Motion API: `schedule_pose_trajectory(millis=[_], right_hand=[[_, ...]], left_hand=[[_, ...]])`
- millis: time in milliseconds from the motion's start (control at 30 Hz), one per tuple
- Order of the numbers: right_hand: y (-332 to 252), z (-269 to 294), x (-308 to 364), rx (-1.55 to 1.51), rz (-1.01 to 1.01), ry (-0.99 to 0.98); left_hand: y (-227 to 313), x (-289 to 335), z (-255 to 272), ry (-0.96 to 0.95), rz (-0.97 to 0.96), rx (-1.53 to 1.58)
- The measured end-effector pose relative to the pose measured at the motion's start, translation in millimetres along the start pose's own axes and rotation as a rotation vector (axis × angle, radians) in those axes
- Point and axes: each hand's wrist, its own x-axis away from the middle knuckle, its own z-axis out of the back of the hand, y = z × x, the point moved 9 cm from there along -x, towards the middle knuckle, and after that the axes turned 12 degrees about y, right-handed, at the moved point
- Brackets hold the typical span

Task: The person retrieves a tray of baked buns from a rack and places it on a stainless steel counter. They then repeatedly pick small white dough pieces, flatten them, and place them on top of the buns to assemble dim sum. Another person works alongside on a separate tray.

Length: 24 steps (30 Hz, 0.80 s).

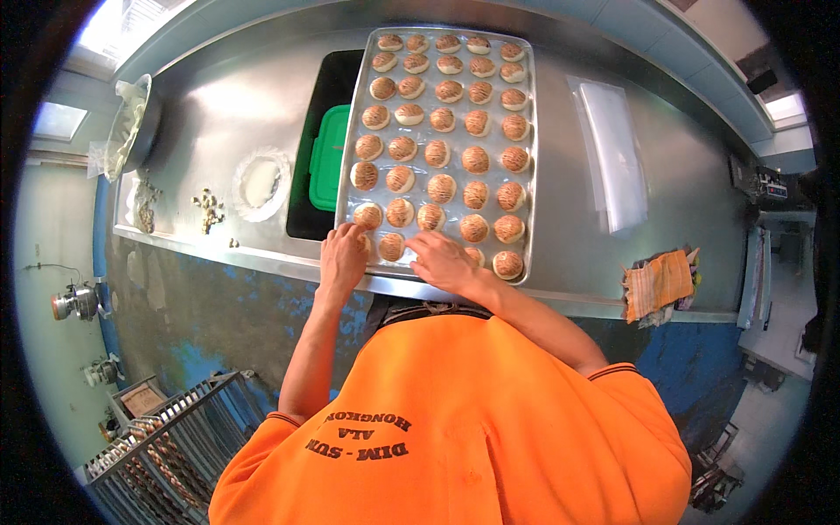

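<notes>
A large metal tray lies on the steel counter in front of me, its near end at the counter's front edge. Rows of round buns with brown, striped tops sit on its shiny lining. At the near left corner, my left hand curls its fingers round a corner bun, mostly hidden behind them. My right hand reaches over the near row with bent fingers, its tips close together beside another bun. Whatever those fingertips hold, if anything, is hidden. The hand also covers part of the near row.
Under the tray's left side show a black tray and a green lid. Clear plastic sheets and an orange cloth lie to the right. A plastic-covered dish and a bowl are left. A slatted rack stands lower left.
</notes>
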Motion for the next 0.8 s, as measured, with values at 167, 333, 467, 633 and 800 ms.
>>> schedule_pose_trajectory(millis=[167, 333, 467, 633, 800], right_hand=[[4.5, -50.2, -21.8, 0.244, -0.204, -0.082], [17.3, -45.3, -8.0, 0.235, -0.410, 0.030], [23.3, -27.2, 1.7, 0.172, -0.523, 0.287], [17.3, -25.2, -2.7, 0.110, -0.376, 0.420], [9.0, -11.3, 9.8, 0.224, -0.324, 0.445]], left_hand=[[4.2, 0.3, -13.3, -0.071, -0.074, -0.048], [7.3, 0.1, -25.8, -0.133, -0.188, -0.043], [-5.2, -9.6, -25.2, -0.211, -0.194, 0.152], [2.8, -21.4, -27.3, -0.195, -0.228, 0.432], [10.0, -11.7, -36.8, -0.262, -0.410, 0.205]])
